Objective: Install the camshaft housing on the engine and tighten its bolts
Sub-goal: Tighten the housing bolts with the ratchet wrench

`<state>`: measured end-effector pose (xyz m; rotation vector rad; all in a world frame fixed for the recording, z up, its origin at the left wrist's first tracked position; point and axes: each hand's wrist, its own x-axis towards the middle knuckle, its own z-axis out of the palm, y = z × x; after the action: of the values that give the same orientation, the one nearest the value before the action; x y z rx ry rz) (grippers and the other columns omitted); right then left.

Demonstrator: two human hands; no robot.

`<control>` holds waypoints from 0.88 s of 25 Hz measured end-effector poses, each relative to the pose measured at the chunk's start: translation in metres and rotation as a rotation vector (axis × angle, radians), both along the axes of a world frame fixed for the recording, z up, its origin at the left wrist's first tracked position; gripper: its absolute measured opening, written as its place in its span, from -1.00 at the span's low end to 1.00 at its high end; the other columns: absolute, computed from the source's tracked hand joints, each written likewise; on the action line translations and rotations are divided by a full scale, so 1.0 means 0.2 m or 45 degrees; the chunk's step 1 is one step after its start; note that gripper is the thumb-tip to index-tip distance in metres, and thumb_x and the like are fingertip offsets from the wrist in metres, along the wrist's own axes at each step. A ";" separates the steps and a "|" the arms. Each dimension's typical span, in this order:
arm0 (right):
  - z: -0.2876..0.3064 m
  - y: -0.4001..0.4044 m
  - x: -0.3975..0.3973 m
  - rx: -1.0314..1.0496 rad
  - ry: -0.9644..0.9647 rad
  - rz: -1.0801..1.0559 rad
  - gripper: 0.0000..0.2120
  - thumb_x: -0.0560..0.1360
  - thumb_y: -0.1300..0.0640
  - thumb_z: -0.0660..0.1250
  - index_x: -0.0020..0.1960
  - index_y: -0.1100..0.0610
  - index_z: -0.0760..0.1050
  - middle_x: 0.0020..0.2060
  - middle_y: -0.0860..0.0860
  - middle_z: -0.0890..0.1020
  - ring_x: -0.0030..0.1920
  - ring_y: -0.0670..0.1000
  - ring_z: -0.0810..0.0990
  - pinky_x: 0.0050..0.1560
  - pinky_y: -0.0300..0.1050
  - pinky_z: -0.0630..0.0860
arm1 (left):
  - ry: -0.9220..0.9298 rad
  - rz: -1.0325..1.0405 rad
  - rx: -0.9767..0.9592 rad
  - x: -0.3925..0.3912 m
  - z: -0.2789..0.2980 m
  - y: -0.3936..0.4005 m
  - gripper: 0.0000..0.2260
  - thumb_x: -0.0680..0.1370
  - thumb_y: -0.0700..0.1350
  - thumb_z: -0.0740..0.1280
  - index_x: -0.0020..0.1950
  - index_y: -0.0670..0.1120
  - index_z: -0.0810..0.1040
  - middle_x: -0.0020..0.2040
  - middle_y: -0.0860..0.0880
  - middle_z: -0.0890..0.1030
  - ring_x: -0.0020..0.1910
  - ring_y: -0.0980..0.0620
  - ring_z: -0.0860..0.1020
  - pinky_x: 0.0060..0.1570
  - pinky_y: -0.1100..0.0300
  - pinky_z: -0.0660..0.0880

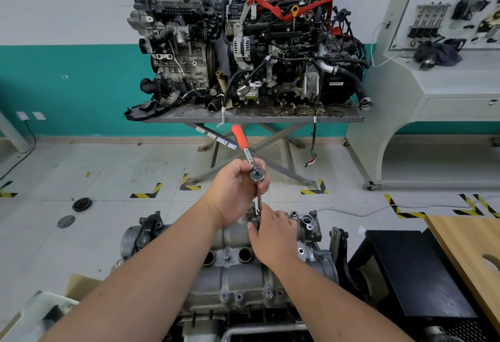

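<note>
The grey aluminium camshaft housing lies on top of the engine at the bottom centre, with several bolts along its near edge. A ratchet wrench with an orange grip stands over its far end, handle pointing away and up. My left hand grips the ratchet head. A thin extension bar runs down from the head to the housing. My right hand pinches the bar's lower end at the housing; the socket and bolt under it are hidden.
Two complete engines stand on a scissor-leg steel table ahead. A white training console is at the right. A wooden board over a black cabinet sits near right. Two round parts lie on the floor left.
</note>
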<state>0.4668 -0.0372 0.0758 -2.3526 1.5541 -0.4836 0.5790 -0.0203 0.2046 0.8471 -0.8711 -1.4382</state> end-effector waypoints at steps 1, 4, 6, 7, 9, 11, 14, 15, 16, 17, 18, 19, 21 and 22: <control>0.00 0.00 0.00 -0.004 0.001 -0.004 -0.48 0.59 -0.17 0.11 0.47 0.03 0.24 0.20 -0.05 0.60 0.29 0.04 0.41 0.23 0.07 0.24 | -0.013 0.009 0.016 -0.01 0.01 0.00 -0.84 0.44 -0.09 0.09 -0.16 -0.15 0.40 -0.39 -0.10 0.37 -0.35 -0.04 0.31 -0.18 0.06 0.25; 0.00 0.00 0.00 -0.016 0.021 -0.012 -0.48 0.59 -0.17 0.11 0.48 0.03 0.24 0.21 -0.06 0.60 0.30 0.03 0.41 0.21 0.06 0.25 | -0.051 0.045 0.057 -0.03 0.04 0.00 -0.85 0.47 -0.13 0.06 -0.18 -0.14 0.38 -0.40 -0.09 0.35 -0.38 -0.02 0.31 -0.21 0.07 0.25; 0.00 0.00 0.00 -0.010 0.031 -0.014 -0.48 0.59 -0.17 0.11 0.47 0.03 0.23 0.21 -0.05 0.60 0.30 0.03 0.41 0.21 0.06 0.25 | -0.068 0.067 0.085 -0.04 0.05 -0.01 -0.81 0.51 -0.16 0.00 -0.20 -0.14 0.37 -0.41 -0.08 0.35 -0.41 0.00 0.32 -0.24 0.09 0.25; 0.00 0.00 0.00 -0.007 0.035 -0.016 -0.48 0.59 -0.17 0.11 0.47 0.03 0.23 0.21 -0.05 0.59 0.29 0.04 0.41 0.21 0.06 0.25 | -0.075 0.072 0.099 -0.05 0.05 -0.01 -0.79 0.52 -0.17 -0.01 -0.20 -0.14 0.37 -0.41 -0.08 0.35 -0.41 0.00 0.32 -0.25 0.09 0.25; 0.00 0.01 0.00 0.001 0.038 -0.010 -0.47 0.58 -0.18 0.12 0.47 0.03 0.22 0.20 -0.05 0.59 0.29 0.04 0.41 0.21 0.06 0.25 | -0.087 0.069 0.120 -0.04 0.06 -0.01 -0.79 0.52 -0.17 -0.01 -0.21 -0.14 0.38 -0.41 -0.07 0.35 -0.42 0.00 0.33 -0.24 0.09 0.25; 0.01 0.00 0.00 0.038 0.006 -0.008 -0.47 0.57 -0.17 0.15 0.48 0.00 0.21 0.16 -0.06 0.60 0.28 0.04 0.42 0.22 0.06 0.25 | -0.112 0.055 0.136 -0.04 0.07 -0.01 -0.80 0.52 -0.17 0.01 -0.20 -0.14 0.38 -0.40 -0.07 0.35 -0.41 0.00 0.33 -0.24 0.10 0.26; 0.06 -0.01 -0.02 0.178 -0.106 -0.001 -0.59 0.57 -0.06 0.21 0.41 -0.07 0.34 -0.04 -0.06 0.60 0.13 0.05 0.51 0.16 0.00 0.33 | -0.171 0.035 0.171 -0.03 0.09 -0.02 -0.81 0.53 -0.18 0.03 -0.22 -0.13 0.38 -0.39 -0.07 0.33 -0.42 0.01 0.33 -0.26 0.12 0.27; 0.09 -0.01 -0.03 0.287 -0.251 -0.006 -0.68 0.58 0.01 0.23 0.34 -0.07 0.43 -0.11 -0.06 0.60 0.02 0.02 0.54 0.08 -0.04 0.38 | -0.187 0.024 0.185 -0.02 0.10 -0.02 -0.81 0.53 -0.19 0.04 -0.22 -0.12 0.38 -0.38 -0.08 0.32 -0.42 0.00 0.33 -0.26 0.12 0.28; 0.14 -0.02 -0.04 0.446 -0.492 -0.046 -0.76 0.60 0.07 0.24 0.24 -0.05 0.52 -0.15 -0.06 0.62 -0.10 -0.02 0.56 -0.01 -0.08 0.41 | -0.201 0.009 0.199 -0.02 0.11 -0.02 -0.81 0.53 -0.19 0.04 -0.23 -0.12 0.39 -0.38 -0.09 0.32 -0.42 0.00 0.33 -0.26 0.12 0.28; 0.20 -0.03 -0.04 0.616 -0.783 -0.134 -0.82 0.61 0.09 0.24 0.14 -0.02 0.58 -0.15 -0.06 0.65 -0.18 -0.06 0.55 -0.08 -0.11 0.42 | -0.219 -0.012 0.215 -0.02 0.12 -0.02 -0.81 0.53 -0.20 0.05 -0.24 -0.13 0.38 -0.37 -0.10 0.31 -0.42 -0.01 0.33 -0.26 0.12 0.28; 0.28 -0.05 -0.05 0.780 -1.036 -0.258 -0.84 0.62 0.06 0.24 0.07 0.00 0.60 -0.11 -0.04 0.68 -0.20 -0.06 0.55 -0.13 -0.12 0.43 | -0.248 -0.036 0.231 -0.02 0.14 -0.03 -0.82 0.52 -0.20 0.06 -0.24 -0.12 0.38 -0.38 -0.10 0.31 -0.42 -0.02 0.32 -0.25 0.11 0.29; 0.35 -0.07 -0.05 0.936 -1.223 -0.350 -0.80 0.63 -0.02 0.22 0.02 0.01 0.59 -0.10 -0.04 0.69 -0.19 -0.05 0.55 -0.13 -0.11 0.42 | -0.278 -0.057 0.246 -0.02 0.16 -0.03 -0.83 0.51 -0.20 0.06 -0.25 -0.12 0.37 -0.39 -0.10 0.33 -0.43 -0.03 0.33 -0.26 0.10 0.29; 0.50 -0.12 -0.06 1.177 -1.425 -0.341 -0.63 0.63 -0.21 0.15 -0.03 0.04 0.56 -0.19 -0.08 0.68 -0.18 -0.02 0.54 -0.09 -0.05 0.38 | -0.320 -0.085 0.279 -0.03 0.19 -0.02 -0.85 0.51 -0.20 0.09 -0.24 -0.09 0.38 -0.40 -0.07 0.40 -0.42 -0.02 0.37 -0.25 0.11 0.34; 0.56 -0.14 -0.06 1.243 -1.456 -0.266 -0.57 0.60 -0.28 0.14 -0.04 0.04 0.55 -0.25 -0.08 0.65 -0.18 -0.02 0.54 -0.06 -0.03 0.37 | -0.343 -0.096 0.286 -0.03 0.19 -0.01 -0.85 0.53 -0.19 0.11 -0.21 -0.09 0.40 -0.39 -0.05 0.45 -0.39 -0.02 0.41 -0.22 0.11 0.38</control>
<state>0.4543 -0.0661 0.1885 -0.8627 1.0346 -0.7035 0.5726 -0.0231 0.2435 1.2091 -0.9611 -1.5292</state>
